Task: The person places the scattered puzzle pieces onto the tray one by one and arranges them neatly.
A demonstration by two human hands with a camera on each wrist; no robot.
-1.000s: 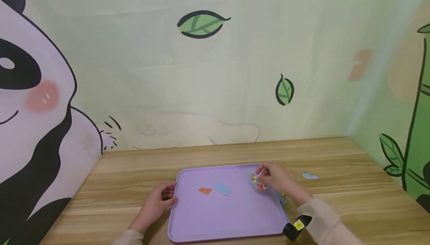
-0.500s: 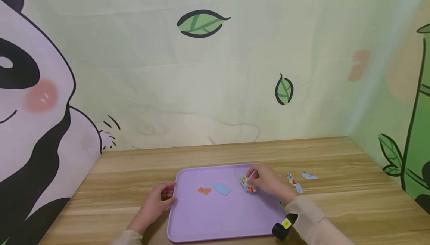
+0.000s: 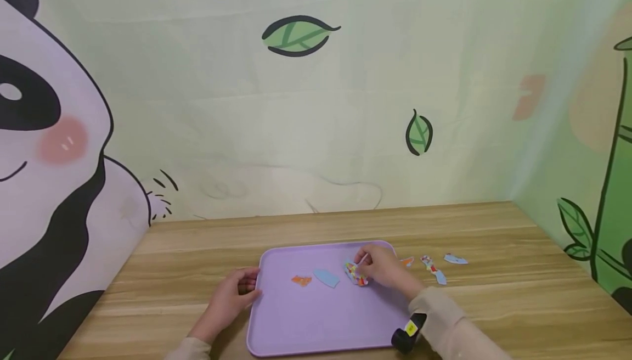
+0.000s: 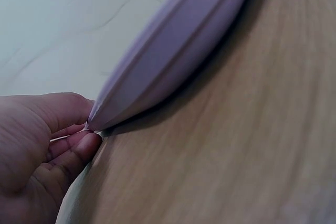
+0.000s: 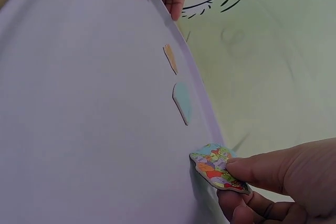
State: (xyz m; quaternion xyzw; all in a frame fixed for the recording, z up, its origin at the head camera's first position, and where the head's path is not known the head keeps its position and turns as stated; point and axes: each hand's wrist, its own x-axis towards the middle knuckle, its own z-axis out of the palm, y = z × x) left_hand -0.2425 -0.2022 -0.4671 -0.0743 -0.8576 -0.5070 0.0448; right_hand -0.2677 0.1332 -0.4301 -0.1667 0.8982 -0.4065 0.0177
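My right hand [image 3: 382, 268] pinches a multicoloured, map-like puzzle piece [image 5: 216, 168] between thumb and fingers, tilted low over the right part of a purple tray [image 3: 316, 321]. Left of it on the tray lie a plain light-blue piece [image 3: 326, 277] and, farther left, a small orange piece [image 3: 301, 281]. At the tray's left edge, my left hand [image 3: 229, 299] holds the rim, its thumb and fingers meeting there in the left wrist view. The right fingertips partly cover the coloured piece.
On the wooden table [image 3: 494, 316], right of the tray, lie a light-blue piece [image 3: 455, 259], a long patterned piece [image 3: 433, 270] and an orange-edged one [image 3: 407, 262] partly behind my right hand. A painted wall hanging [image 3: 222, 102] stands behind the table.
My right hand has carried the multicoloured piece leftward over the tray, closer to the light-blue piece. Pieces on the table at right have come into view. My left hand has stayed put.
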